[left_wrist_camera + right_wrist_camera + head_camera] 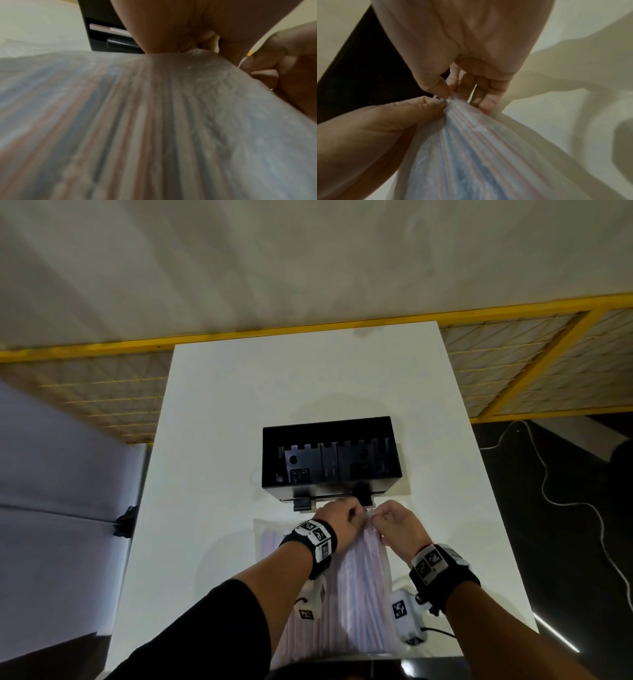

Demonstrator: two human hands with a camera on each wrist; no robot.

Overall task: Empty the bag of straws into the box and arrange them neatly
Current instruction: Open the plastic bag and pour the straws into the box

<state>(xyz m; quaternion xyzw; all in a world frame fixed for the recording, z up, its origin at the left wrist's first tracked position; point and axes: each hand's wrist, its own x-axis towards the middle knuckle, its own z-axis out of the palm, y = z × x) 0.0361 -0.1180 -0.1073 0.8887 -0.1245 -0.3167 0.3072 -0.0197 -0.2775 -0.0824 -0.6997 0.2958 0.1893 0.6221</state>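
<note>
A clear plastic bag of pink and blue straws [359, 594] lies lengthwise on the white table, its mouth towards the black box [330, 457]. The box stands open-topped just beyond my hands, and its inside looks bare of straws. My left hand [356, 513] and right hand [376, 517] meet at the bag's gathered top. In the right wrist view, the right hand [452, 93] pinches the bunched plastic with its thumb, and the left hand [436, 105] pinches it from the other side. The bag [154, 121] fills the left wrist view, blurred.
A second flat packet of straws [269, 537] lies partly under my left wrist. The white table [212, 474] drops off at both sides. A yellow mesh fence [513, 364] runs behind it. A white cable [565, 501] trails over the dark floor at the right.
</note>
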